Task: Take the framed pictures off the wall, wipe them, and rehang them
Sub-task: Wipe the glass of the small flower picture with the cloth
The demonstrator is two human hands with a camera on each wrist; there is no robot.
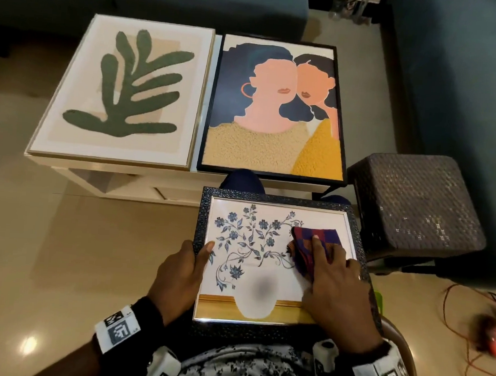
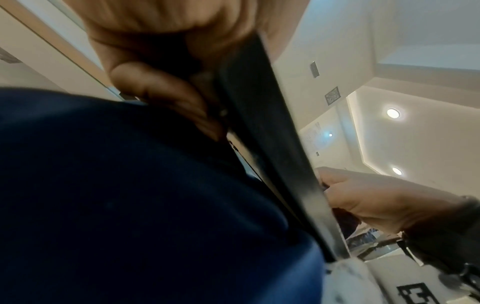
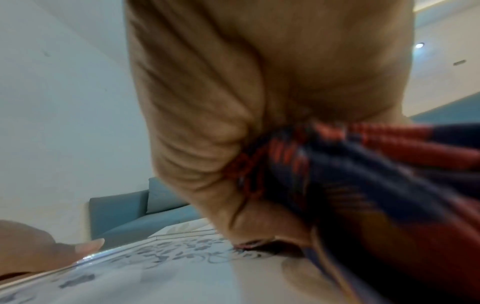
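**Three framed pictures down, one on the lap under the cloth**

Three frames are in the head view. Far left: a leaf picture (image 1: 121,91) in a pale frame lies flat on the white low table (image 1: 125,169). Just beside it, to the right, a two-faces picture (image 1: 276,107) in a thin black frame lies flat on the same table; the two edges are close, touching or not I cannot tell.

Nearer, lying on the person's lap: the flower-vase picture (image 1: 249,314), dark textured frame, slightly tilted.

Left hand (image 1: 180,274) grips its left edge, thumb laid over the front onto the glass, fingers curled under. The left wrist view shows those fingers (image 2: 161,92) wrapped behind the dark frame edge (image 2: 262,133), above a blue trouser leg (image 2: 130,205).

Right hand (image 1: 339,294) lies on the right half of the glass, fingers extended over a folded red-and-purple checked cloth (image 1: 310,245), pressing it flat against the glass. The right wrist view, blurred, shows the cloth (image 3: 376,174) bunched under the palm (image 3: 246,92), with the printed flowers (image 3: 168,253) below. Whether any finger curls round the cloth I cannot tell.

Right of the frame: a dark woven stool (image 1: 415,205) on the floor. Far right: an orange cable (image 1: 460,329) trailing across tile.
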